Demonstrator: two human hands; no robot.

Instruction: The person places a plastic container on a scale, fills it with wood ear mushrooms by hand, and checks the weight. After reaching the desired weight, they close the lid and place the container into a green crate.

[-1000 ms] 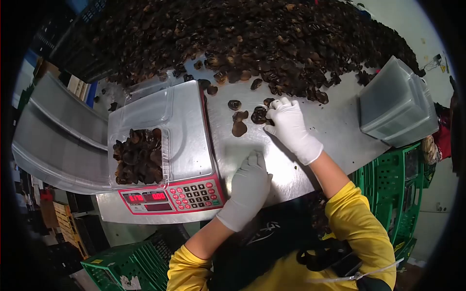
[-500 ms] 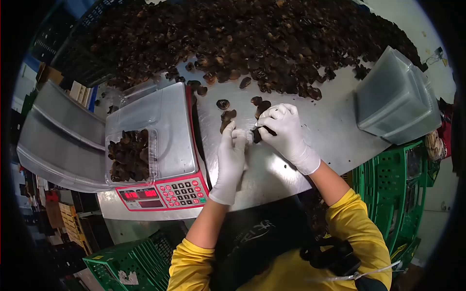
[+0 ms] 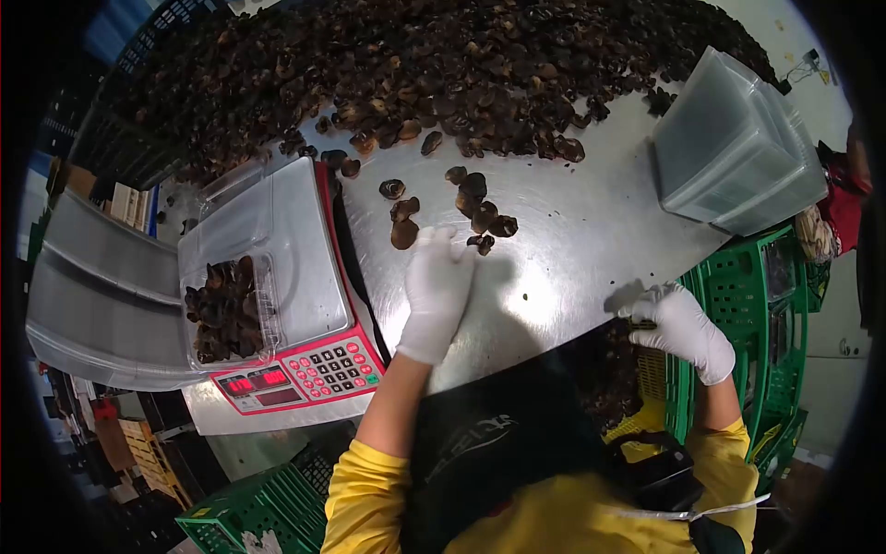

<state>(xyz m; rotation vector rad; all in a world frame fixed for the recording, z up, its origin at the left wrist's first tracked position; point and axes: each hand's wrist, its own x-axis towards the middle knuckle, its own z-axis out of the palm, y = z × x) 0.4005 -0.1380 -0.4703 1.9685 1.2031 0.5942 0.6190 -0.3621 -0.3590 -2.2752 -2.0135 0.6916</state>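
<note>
My left hand, in a white glove, lies low over the metal table with its fingers loosely stretched out, just below a brown wood ear mushroom. I see nothing held in it. A short row of wood ear mushrooms lies just beyond its fingertips. My right hand, also gloved, hangs at the table's front edge above a yellow crate holding dark pieces. Its fingers are apart, with nothing visible between them. A clear plastic tray of wood ear mushrooms rests on the scale.
A large heap of wood ear mushrooms covers the back of the table. Stacked clear tubs stand at the right, and more clear trays lie left of the scale. Green crates are at the right edge.
My right hand has moved from the mushrooms right and down to the table edge, letting go of a dark piece. My left hand stays near the mushrooms. The view has shifted slightly.
</note>
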